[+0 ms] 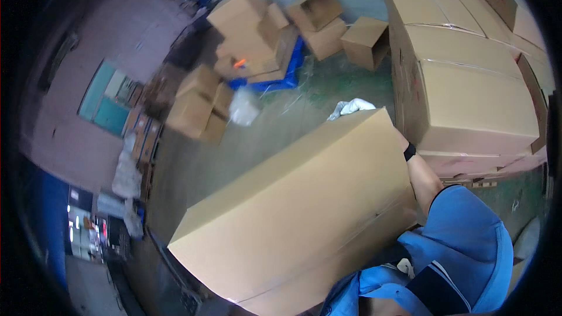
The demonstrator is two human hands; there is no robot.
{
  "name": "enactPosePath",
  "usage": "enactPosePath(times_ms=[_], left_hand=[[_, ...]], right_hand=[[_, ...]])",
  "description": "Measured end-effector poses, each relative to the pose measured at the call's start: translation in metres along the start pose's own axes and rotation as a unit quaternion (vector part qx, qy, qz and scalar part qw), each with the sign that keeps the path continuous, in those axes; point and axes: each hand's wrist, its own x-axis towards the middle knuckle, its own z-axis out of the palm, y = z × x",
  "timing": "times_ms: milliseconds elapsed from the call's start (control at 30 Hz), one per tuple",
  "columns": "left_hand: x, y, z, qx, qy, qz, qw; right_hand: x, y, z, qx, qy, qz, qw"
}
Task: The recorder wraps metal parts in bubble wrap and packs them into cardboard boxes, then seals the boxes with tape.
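Observation:
A large brown cardboard box [304, 210] fills the middle of the view, tilted and held close against my body. Clear tape runs along its lower side. My right hand [355, 106], in a white glove, is closed over the box's far upper corner, with the forearm along its right side. A black band circles that wrist. My left hand does not show; the box covers the area where it could be.
Big closed boxes [468, 93] are stacked at the right. Boxes, some with open tops, sit on and around a blue pallet [272, 85] ahead. A white plastic bag [243, 107] lies on the green floor [333, 79]. Wrapped goods [127, 169] line the left.

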Motion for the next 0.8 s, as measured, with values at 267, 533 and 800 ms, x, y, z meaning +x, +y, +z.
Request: enactPosePath(times_ms=[267,533,800], left_hand=[[0.223,0.032,-0.025,-0.029,-0.173,-0.110,0.978],[0.456,-0.053,-0.011,-0.093,-0.369,-0.217,0.899],[0.668,-0.157,0.118,-0.137,-0.539,-0.302,0.774]], right_hand=[[0.041,0.007,-0.029,-0.070,0.210,-0.080,0.972],[0.050,0.042,-0.042,-0.189,0.354,-0.245,0.883],[0.054,0.050,-0.083,-0.476,0.393,-0.398,0.679]])
